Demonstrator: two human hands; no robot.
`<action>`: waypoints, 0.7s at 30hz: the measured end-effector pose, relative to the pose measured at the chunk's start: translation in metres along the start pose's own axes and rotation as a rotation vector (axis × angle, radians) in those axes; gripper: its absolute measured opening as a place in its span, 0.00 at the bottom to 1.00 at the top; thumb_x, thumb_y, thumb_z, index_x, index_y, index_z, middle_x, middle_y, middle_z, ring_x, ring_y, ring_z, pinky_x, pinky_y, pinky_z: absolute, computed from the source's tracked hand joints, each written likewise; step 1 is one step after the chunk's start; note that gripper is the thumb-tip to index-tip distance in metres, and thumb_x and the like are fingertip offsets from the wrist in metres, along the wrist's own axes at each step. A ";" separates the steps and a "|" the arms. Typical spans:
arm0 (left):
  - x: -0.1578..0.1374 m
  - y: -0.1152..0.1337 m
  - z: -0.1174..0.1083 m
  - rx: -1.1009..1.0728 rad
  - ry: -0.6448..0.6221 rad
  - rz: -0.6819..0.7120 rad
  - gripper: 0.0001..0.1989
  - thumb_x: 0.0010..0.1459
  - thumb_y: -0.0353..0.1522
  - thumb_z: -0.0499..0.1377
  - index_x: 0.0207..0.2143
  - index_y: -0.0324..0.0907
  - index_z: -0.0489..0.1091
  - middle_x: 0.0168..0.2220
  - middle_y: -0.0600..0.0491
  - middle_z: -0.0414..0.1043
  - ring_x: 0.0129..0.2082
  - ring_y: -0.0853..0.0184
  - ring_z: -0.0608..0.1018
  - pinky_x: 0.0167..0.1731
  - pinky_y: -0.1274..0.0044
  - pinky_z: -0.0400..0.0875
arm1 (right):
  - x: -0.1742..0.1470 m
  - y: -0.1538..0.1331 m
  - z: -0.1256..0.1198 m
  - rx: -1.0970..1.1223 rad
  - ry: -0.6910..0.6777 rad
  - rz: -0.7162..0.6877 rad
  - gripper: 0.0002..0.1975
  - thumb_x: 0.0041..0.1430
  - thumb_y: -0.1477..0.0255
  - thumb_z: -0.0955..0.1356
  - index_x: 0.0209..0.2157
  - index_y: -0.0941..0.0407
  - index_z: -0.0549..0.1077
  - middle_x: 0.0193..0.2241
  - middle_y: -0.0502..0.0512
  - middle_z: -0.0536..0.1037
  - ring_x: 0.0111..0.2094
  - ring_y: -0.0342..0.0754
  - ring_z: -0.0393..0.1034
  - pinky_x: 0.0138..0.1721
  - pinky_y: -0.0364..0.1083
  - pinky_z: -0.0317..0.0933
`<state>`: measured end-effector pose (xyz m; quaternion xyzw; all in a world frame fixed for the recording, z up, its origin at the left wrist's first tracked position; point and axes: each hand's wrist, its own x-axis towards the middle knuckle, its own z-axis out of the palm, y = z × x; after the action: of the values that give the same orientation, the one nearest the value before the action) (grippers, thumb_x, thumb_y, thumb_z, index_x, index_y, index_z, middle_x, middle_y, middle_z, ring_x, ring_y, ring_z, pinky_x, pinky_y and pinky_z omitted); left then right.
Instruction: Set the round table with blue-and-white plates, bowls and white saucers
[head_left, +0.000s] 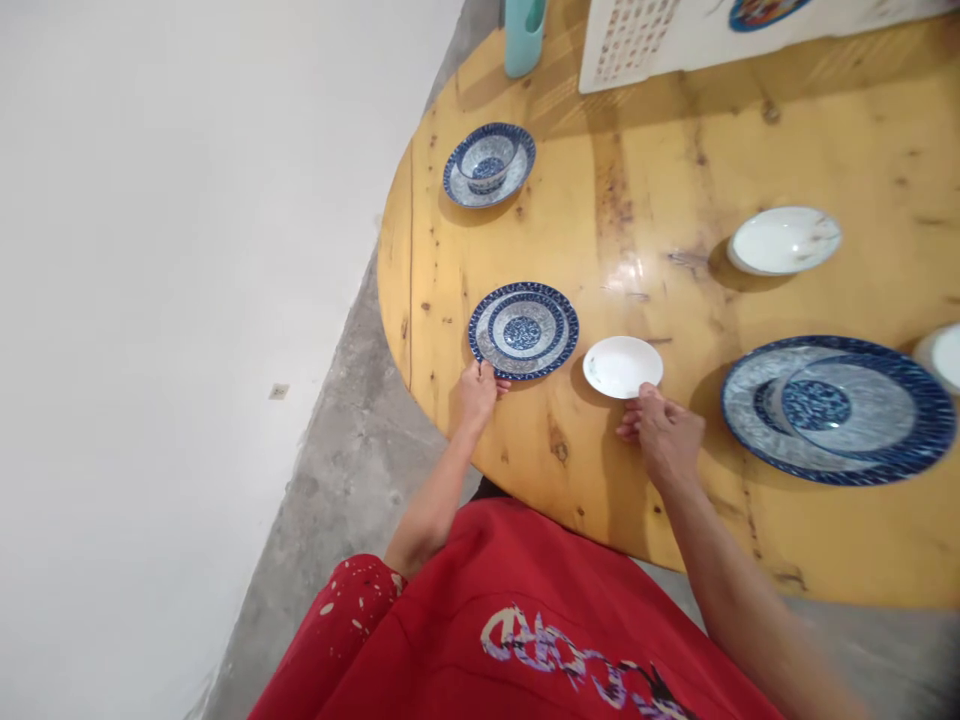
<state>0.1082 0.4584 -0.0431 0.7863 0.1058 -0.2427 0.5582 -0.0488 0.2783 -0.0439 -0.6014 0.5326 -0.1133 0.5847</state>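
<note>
My left hand [478, 395] pinches the near rim of a blue-and-white plate [568, 338], thumb on top and fingers beneath. A matching bowl [523, 330] sits in the middle of that plate. Just to its right, a small white dish [621, 366] is held at its near edge by my right hand [666, 432], with thumb and fingers closed on the rim. Whether the dish touches the table is hard to make out. Right of my right hand lies a larger blue-rimmed plate [862, 470] with a patterned bowl [874, 410] on it.
The round wooden table [555, 440] curves along a white wall on the left. Farther back stand another blue-rimmed plate [516, 182] with a bowl [487, 160], a white bowl [784, 240], a turquoise container [523, 40] and a white perforated object [634, 40]. A white vessel [946, 358] is cut off at right.
</note>
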 end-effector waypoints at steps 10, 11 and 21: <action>0.003 -0.001 -0.004 0.022 0.012 0.010 0.13 0.69 0.36 0.47 0.32 0.43 0.64 0.22 0.53 0.74 0.24 0.66 0.79 0.28 0.77 0.73 | -0.002 -0.013 0.002 0.043 0.001 0.036 0.17 0.59 0.57 0.68 0.25 0.56 0.72 0.17 0.49 0.70 0.16 0.46 0.66 0.18 0.44 0.61; 0.003 -0.002 -0.004 0.022 0.009 0.012 0.13 0.69 0.37 0.47 0.33 0.42 0.64 0.23 0.53 0.74 0.25 0.66 0.80 0.28 0.78 0.73 | -0.003 -0.014 0.002 0.040 -0.002 0.030 0.17 0.59 0.57 0.68 0.25 0.56 0.71 0.17 0.49 0.70 0.16 0.45 0.66 0.18 0.44 0.61; 0.000 0.001 -0.005 -0.019 0.003 -0.019 0.14 0.69 0.39 0.49 0.32 0.42 0.63 0.22 0.55 0.73 0.24 0.69 0.79 0.28 0.79 0.73 | -0.003 -0.013 0.003 0.050 -0.024 0.014 0.11 0.58 0.63 0.68 0.26 0.56 0.71 0.18 0.48 0.71 0.17 0.45 0.67 0.19 0.43 0.62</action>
<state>0.1097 0.4629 -0.0409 0.7804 0.1163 -0.2460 0.5630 -0.0407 0.2789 -0.0326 -0.5843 0.5267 -0.1154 0.6065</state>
